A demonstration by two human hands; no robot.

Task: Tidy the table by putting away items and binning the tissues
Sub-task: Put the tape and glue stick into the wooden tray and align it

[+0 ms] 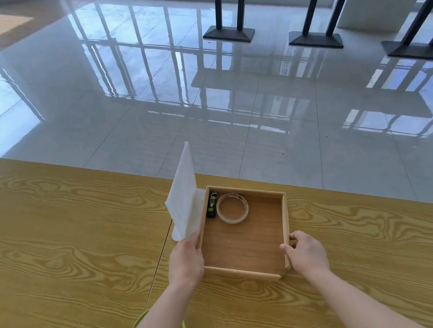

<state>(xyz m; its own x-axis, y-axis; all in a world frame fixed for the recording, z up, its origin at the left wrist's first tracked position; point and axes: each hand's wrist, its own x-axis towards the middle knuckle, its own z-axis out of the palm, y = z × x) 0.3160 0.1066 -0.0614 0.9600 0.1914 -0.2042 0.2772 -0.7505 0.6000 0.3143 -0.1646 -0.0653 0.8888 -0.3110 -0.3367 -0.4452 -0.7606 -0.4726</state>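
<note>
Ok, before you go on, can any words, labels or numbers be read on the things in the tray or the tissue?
No text can be quoted.
On the small black item in the wooden tray: a green label with pale characters, too blurred to read.
On the tape roll: no print visible.
On the tissue in the left hand: none.

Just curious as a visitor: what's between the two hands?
In the head view, only the bare floor of the wooden box lies between the left hand, holding a tissue, and the right hand; tape roll and black item sit farther back.
</note>
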